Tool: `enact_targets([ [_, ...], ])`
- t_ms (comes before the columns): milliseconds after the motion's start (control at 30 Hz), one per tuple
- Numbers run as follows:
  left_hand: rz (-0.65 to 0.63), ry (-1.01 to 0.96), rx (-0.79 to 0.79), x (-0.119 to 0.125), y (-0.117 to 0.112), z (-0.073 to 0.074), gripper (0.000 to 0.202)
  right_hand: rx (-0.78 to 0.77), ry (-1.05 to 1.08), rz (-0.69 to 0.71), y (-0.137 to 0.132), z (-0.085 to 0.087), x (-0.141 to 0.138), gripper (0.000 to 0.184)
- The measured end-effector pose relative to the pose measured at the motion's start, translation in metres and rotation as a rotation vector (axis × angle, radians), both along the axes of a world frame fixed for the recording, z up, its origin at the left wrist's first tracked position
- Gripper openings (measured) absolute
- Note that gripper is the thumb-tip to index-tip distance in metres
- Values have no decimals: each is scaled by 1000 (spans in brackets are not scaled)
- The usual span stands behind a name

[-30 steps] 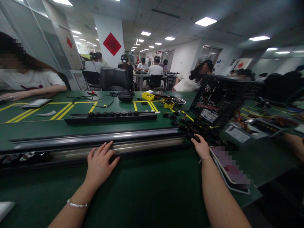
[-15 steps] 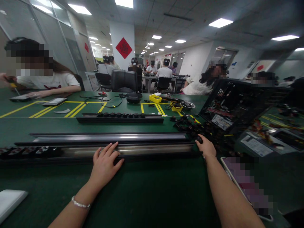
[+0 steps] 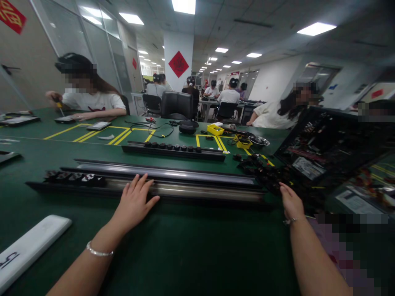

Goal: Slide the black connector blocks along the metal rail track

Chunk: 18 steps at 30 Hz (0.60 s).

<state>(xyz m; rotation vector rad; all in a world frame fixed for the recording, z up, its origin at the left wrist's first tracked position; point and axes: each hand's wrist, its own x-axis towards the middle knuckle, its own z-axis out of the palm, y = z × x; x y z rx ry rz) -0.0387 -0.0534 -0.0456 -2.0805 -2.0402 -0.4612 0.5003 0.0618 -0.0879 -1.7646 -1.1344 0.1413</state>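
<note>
My left hand (image 3: 135,201) lies with spread fingers on the near long black rail (image 3: 185,192), which has a shiny strip along its length. Several small black parts (image 3: 75,177) sit in a row at that rail's left end. Just behind it runs a second long rail (image 3: 166,171) with a bright strip. Off the rails' right end, my right hand (image 3: 292,202) has its fingertips together at the edge of a heap of small black parts (image 3: 262,168). Whatever is between those fingertips is too dark to make out.
Farther back lies a shorter black rail (image 3: 173,152) with a row of small parts. An open computer case (image 3: 330,144) stands tilted at the right. Yellow boxes (image 3: 215,130) are behind. A white slab (image 3: 33,250) lies front left. A co-worker (image 3: 92,98) holds a screwdriver at the far left.
My right hand has moved from the near rail's right end rightward to the black heap. My left hand remains on the near rail. The whole view has swung left.
</note>
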Motion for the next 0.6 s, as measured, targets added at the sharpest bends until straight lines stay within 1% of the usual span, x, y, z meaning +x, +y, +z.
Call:
enact_targets([
  [67, 87, -8, 0, -22, 0, 4, 59, -85, 31, -48, -9, 9, -16, 52],
  [100, 140, -10, 4, -33, 0, 7, 60, -86, -4, -83, -14, 15, -27, 50],
  [133, 210, -19, 13, -45, -1, 10, 61, -71, -66, -85, -18, 20, -39, 49],
  [167, 289, -33, 26, -56, -2, 13, 63, -52, -136, -56, -23, 25, -52, 48],
  [233, 428, -72, 47, -77, -6, 19, 68, 35, -311, 85, -31, 32, -80, 47],
  [267, 468, -91, 54, -86, -7, 21, 70, 47, -393, 151, -35, 33, -94, 47],
  [300, 497, -104, 57, -94, -8, 23, 71, 29, -457, 175, -39, 34, -107, 47],
  [333, 519, -111, 60, -99, -9, 24, 71, -17, -509, 169, -43, 34, -118, 47],
  [400, 524, -123, 19, -106, -8, 23, 72, -115, -597, 150, -48, 31, -135, 43],
  [433, 519, -133, -8, -107, -7, 22, 72, -139, -631, 157, -50, 30, -140, 41],
  [533, 551, -138, 50, -104, -4, 17, 67, -129, -652, 155, -52, 26, -146, 40],
  [600, 543, -130, 86, -102, -3, 13, 65, -119, -655, 145, -52, 25, -145, 41],
])
